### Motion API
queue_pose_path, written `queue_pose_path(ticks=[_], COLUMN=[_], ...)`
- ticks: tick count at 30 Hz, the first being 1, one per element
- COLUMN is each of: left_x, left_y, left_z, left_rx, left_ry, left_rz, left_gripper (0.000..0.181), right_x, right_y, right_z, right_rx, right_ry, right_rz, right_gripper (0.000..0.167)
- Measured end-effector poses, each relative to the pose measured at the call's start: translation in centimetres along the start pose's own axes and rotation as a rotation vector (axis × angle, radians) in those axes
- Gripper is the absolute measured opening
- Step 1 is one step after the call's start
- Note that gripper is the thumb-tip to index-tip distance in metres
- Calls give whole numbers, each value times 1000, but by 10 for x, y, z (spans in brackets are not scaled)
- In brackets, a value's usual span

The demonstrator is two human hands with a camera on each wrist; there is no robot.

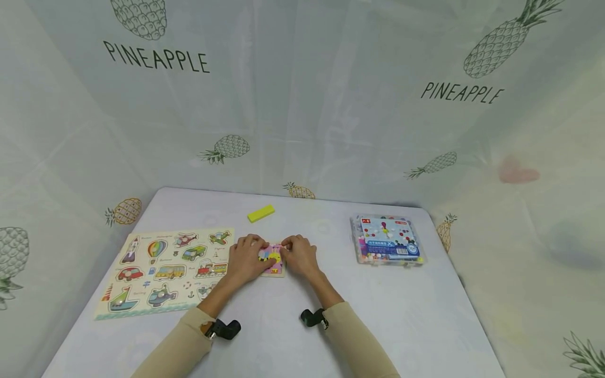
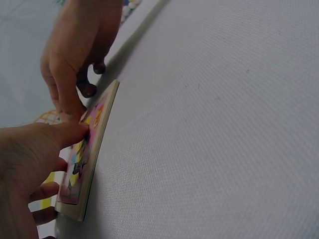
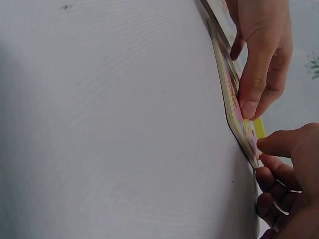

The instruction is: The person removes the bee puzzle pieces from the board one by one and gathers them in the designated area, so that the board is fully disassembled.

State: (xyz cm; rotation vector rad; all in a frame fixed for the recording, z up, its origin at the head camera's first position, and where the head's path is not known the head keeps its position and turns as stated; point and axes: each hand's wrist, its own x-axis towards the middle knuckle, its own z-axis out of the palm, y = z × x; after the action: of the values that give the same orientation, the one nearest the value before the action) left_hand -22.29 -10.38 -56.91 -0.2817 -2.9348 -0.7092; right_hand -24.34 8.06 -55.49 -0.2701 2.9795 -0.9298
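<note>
A small wooden picture puzzle [image 1: 278, 266] with a pink and yellow picture lies flat on the white table between the two hands. My left hand [image 1: 244, 261] holds its left side, thumb on the picture and the other fingers along the edge, as the left wrist view also shows. My right hand [image 1: 300, 256] pinches at the upper right corner; in the right wrist view its thumb [image 3: 279, 143] is on the face and its other fingers are curled at the edge. Whether a loose piece is between the right fingertips cannot be told. The hands partly cover the picture.
A large vehicle puzzle board [image 1: 181, 271] lies to the left, its right edge near the left hand. Behind the hands is a yellow block [image 1: 261, 213]. A clear case [image 1: 388, 240] of colourful parts stands at the right. Pineapple-print cloth [image 1: 302, 105] hangs behind the table.
</note>
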Motion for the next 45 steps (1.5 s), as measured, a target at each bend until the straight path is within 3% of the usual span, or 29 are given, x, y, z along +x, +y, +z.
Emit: queue_pose_path(ticks=[16,33,45], left_x=[-1,-1,-1], left_y=[3,3,4], left_z=[-2,0,-2], left_rx=[3,12,12], left_ry=[15,16,-1], left_rz=[6,0,-15], left_gripper=[52,52,53], right_x=[-2,-2,-1], right_y=[2,4,3], right_z=[1,1,2], right_rx=[-27,-29,46], right_ry=[0,3,10], right_rz=[-31,-54,-38], right_gripper=[32,29,22])
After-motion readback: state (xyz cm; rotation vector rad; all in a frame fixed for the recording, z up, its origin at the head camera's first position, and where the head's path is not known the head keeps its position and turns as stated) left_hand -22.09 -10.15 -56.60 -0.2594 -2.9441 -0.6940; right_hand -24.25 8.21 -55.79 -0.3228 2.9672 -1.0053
